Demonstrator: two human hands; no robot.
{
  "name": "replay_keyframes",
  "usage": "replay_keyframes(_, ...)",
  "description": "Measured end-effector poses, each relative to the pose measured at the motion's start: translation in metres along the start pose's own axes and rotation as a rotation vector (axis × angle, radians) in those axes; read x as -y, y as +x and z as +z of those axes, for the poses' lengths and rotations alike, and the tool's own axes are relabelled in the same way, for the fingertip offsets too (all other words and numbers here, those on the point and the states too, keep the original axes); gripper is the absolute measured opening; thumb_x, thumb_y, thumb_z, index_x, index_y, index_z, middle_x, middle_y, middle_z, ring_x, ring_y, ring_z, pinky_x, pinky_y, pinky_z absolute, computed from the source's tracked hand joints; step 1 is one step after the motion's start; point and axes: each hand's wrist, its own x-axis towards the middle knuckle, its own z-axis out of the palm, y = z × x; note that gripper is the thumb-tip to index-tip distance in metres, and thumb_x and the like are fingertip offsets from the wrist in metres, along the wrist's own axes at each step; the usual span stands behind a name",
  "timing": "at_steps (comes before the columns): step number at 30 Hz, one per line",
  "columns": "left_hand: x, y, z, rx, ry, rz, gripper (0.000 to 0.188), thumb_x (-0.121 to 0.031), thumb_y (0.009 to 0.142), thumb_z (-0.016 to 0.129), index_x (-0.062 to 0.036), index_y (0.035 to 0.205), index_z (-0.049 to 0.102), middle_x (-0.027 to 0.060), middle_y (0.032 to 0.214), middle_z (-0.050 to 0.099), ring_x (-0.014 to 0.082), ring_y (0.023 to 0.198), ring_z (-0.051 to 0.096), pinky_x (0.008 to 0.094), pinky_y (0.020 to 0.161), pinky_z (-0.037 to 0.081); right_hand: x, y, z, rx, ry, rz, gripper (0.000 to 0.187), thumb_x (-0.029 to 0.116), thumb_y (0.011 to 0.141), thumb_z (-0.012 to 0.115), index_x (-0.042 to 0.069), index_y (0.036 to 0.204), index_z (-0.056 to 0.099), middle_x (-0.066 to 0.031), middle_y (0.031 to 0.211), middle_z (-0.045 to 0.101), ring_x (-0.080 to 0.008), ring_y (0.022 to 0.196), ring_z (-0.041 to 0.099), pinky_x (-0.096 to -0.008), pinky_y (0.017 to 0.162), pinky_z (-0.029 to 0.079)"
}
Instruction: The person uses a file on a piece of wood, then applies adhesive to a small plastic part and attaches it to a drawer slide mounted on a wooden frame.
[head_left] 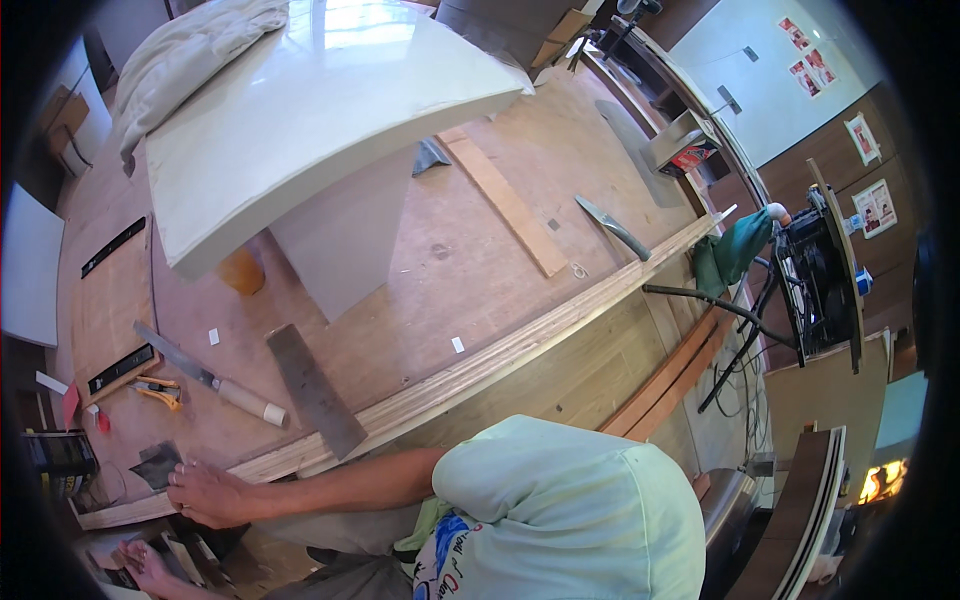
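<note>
At the workbench's near left edge, my right hand (212,496) has its fingers curled in; whatever they hold is hidden. Just beyond it lies a small dark sheet (156,464). Lower down, my left hand (148,568) is beside boxes or drawer parts (185,555) below the bench edge, its fingers loosely apart and seemingly holding nothing. On the workbench (420,310) nearby rest a long-bladed tool with a pale wooden handle (245,400), a yellow utility knife (160,392) and a dark brown flat piece (315,390) reaching over the front edge.
A large white panel (330,110) covers the far bench, with grey cloth (200,60) on its corner. Orange tape (241,271), a wood strip (505,205) and a bladed hand tool (613,228) also lie there. A wooden panel with black strips (115,300) is left; a black stand (770,300) is right.
</note>
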Motion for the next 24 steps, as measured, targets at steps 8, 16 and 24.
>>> replay_keyframes(8,0.075,-0.123,0.106,-0.266,0.12,0.066,0.041,-0.008,0.1,0.04,0.0098,0.137,0.042,0.0207,0.138,0.048,0.028,0.091,0.048,0.0411,0.076,0.041,-0.015,-0.013,-0.004,-0.043,0.015,0.045,0.018,0.016,0.08,0.068,0.009,0.091,0.055,-0.0109,0.1,0.051,-0.0302,0.105,0.049,-0.0467,0.091,0.039)
replay_keyframes(16,0.078,-0.132,0.116,-0.287,0.158,0.063,0.042,-0.013,0.102,0.037,0.0114,0.137,0.041,0.021,0.125,0.051,0.0266,0.088,0.045,0.0391,0.076,0.039,-0.013,-0.011,-0.009,-0.005,0.043,0.082,0.017,0.016,0.08,0.068,0.009,0.091,0.057,-0.0111,0.1,0.052,-0.0303,0.105,0.05,-0.0478,0.093,0.039)
replay_keyframes(24,0.057,-0.083,0.068,-0.244,0.052,-0.017,0.043,-0.008,0.096,0.051,0.01,0.134,0.046,0.0217,0.13,0.052,0.0271,0.095,0.05,0.0385,0.077,0.041,-0.012,-0.007,-0.005,-0.005,0.064,0.071,0.016,0.015,0.079,0.068,0.009,0.089,0.057,-0.0115,0.097,0.053,-0.0308,0.104,0.051,-0.0488,0.093,0.039)
